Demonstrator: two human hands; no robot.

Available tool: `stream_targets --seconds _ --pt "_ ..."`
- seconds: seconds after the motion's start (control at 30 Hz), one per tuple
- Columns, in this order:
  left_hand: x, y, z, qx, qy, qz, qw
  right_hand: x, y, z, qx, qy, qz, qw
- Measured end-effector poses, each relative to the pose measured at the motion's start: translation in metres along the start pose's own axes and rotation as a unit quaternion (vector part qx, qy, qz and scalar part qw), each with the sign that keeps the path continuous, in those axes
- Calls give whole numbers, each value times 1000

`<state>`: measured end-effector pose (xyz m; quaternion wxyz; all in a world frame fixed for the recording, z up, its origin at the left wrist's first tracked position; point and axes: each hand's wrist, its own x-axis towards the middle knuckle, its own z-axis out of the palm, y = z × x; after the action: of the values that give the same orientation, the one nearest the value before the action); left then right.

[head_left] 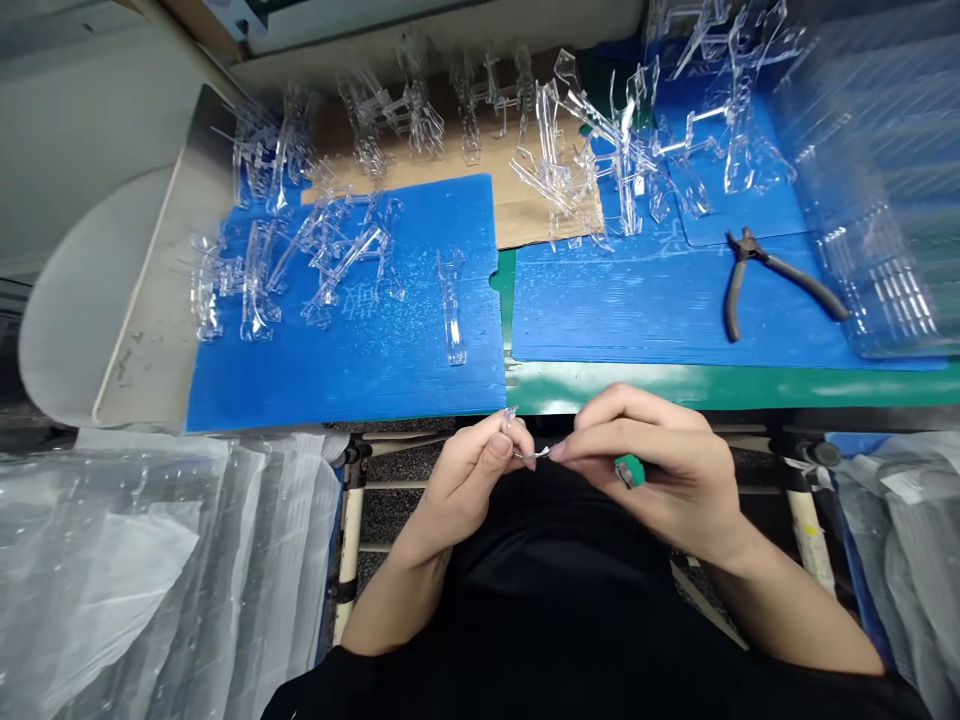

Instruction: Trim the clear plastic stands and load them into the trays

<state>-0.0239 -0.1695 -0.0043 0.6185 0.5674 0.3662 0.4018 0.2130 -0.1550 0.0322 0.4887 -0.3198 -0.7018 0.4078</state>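
Note:
My left hand [472, 470] is closed, pinching a small clear plastic part [510, 415] between thumb and fingers in front of my body. Most of the part is hidden by the fingers. Against it from the right comes my right hand [652, 460], closed round a slim tool with a green handle end [630, 471]. A thin metal tip, probably a knife blade, shows between the two hands at the part's edge. Straight ahead, a single long clear plastic piece [451, 310] lies alone on the left blue sheet [420, 380].
Heaps of clear plastic pieces [330, 240] cover the back and left of the green table [600, 385]. Black-handled nippers [750, 250] lie open on the right blue sheet [615, 310]. A clear plastic bin [892, 200] stands far right. Bagged stacks [150, 560] flank me.

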Motion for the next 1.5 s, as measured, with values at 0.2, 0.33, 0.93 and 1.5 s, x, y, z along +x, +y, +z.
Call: stream_targets --seconds 0.2,0.33,0.93,1.5 --pt "1 1 3 2 -9 1 1000 -1 -1 -1 9 -10 -1 1000" --pt "4 -1 6 12 -11 54 998 -1 0 -3 -19 -1 65 998" --pt "6 -1 15 93 1 100 991 -31 -9 3 -210 -85 24 974" --pt "7 1 12 109 -16 137 984 -36 -24 0 -175 -77 50 980"
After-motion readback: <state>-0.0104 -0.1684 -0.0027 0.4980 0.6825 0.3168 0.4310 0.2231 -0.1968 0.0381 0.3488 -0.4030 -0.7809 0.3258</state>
